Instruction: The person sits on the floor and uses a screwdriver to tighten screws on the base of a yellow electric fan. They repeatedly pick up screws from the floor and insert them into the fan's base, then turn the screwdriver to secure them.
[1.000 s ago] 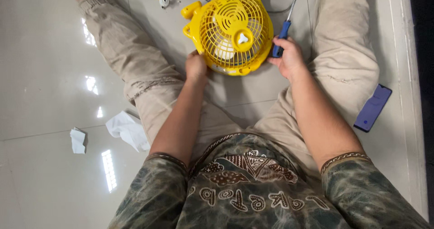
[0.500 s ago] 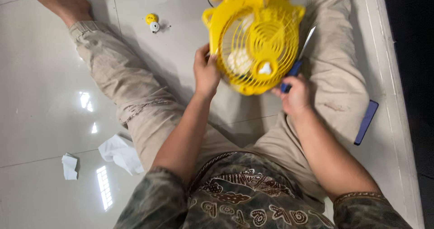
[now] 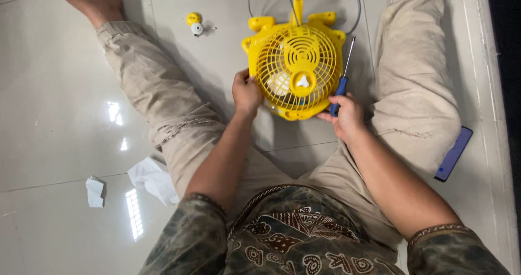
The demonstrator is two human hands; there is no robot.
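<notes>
The yellow fan [image 3: 296, 69] has come back down flat on the floor [image 3: 54, 90]; left hand [image 3: 247, 93] grips its rim, right hand [image 3: 346, 115] grasps the blue-handled screwdriver [image 3: 342, 80] beside it.

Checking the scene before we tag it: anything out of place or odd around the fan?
Mildly. Crumpled white tissues lie loose on the floor by the left leg, a small yellow knob sits apart from the yellow fan, and a dark phone lies close beside the right leg. No damage visible.

Hands [image 3: 247, 93] on yellow fan [image 3: 296, 63] (screwdriver [image 3: 342, 80] too)
</notes>
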